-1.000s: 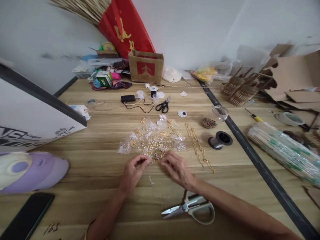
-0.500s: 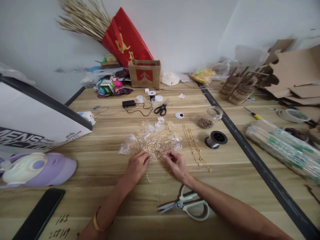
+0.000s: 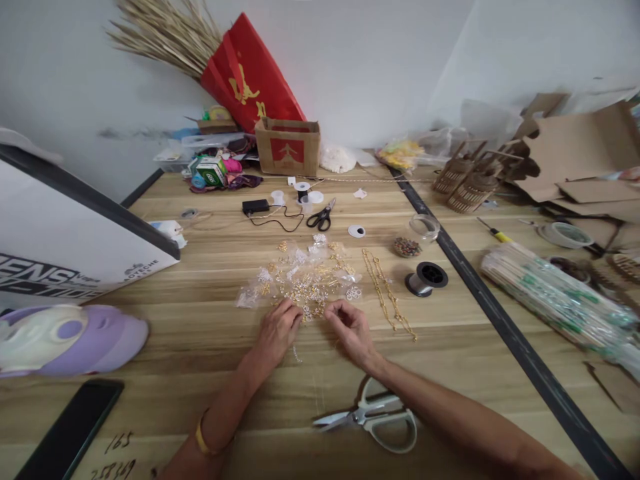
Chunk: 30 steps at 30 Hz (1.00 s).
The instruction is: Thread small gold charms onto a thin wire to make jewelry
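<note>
A pile of small gold and silver jewellery findings in clear bags (image 3: pixel 306 275) lies in the middle of the wooden table (image 3: pixel 200 333). My left hand (image 3: pixel 277 331) rests at the pile's near edge, fingers curled and pinched into the pieces. My right hand (image 3: pixel 350 329) is beside it, fingertips pinched together on something too small to make out. A gold chain (image 3: pixel 387 295) lies just right of my right hand. White-handled scissors (image 3: pixel 373 419) lie open near my right forearm.
A spool of wire (image 3: pixel 426 278), a bead jar (image 3: pixel 407 247), black scissors (image 3: pixel 320 217) and thread spools sit beyond the pile. A purple mask (image 3: pixel 70 340), a phone (image 3: pixel 70 427) and a white box (image 3: pixel 65 247) are at the left. A stick bundle (image 3: pixel 555 297) and cardboard lie right.
Both hands moved slightly forward into the near edge of the findings pile and drew closer together. The view shifted a little; the objects on the table stayed put.
</note>
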Available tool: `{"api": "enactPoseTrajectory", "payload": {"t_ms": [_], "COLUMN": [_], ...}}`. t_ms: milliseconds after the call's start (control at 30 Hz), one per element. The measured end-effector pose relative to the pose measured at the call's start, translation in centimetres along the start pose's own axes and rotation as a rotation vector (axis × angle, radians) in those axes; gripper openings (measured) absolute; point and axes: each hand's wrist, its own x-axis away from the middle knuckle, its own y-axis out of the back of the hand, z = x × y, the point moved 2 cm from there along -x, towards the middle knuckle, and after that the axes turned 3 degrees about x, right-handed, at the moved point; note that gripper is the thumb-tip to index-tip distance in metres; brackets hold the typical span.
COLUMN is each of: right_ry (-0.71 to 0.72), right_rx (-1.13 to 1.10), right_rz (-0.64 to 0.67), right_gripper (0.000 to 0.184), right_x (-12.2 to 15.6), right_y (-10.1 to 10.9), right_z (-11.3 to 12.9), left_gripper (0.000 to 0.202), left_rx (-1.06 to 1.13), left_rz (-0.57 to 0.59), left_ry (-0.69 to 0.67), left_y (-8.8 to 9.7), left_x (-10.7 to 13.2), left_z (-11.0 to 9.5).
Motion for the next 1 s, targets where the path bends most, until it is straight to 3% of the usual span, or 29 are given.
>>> {"api": "enactPoseTrajectory", "payload": {"t_ms": [200, 500, 700, 1000], "right_ry": [0.030, 0.085, 0.181, 0.195], "right_rx": [-0.034, 0.093, 0.216, 0.225], "right_rz": [-0.049, 0.022, 0.047, 0.051], "right_gripper": [0.024, 0.020, 0.019, 0.016], "right_x": [-2.0, -1.6, -1.6, -1.6], "right_y": [0.4, 0.6, 0.7, 0.7], "right_z": [-0.2, -1.4, -1.3, -1.8], "left_gripper": [0.019, 0.017, 0.017, 0.010], "left_rx": [-0.034, -0.041, -0.021, 0.140], "left_rz": [0.040, 0.103, 0.051, -0.082], "left_ry": [0.029, 0.060, 0.005, -0.008], "left_y": [0.0, 0.2, -0.3, -0.3], "left_x": [-0.3, -0.6, -0.6, 0.1], "left_z": [0.1, 0.0, 0.7, 1.9]}}
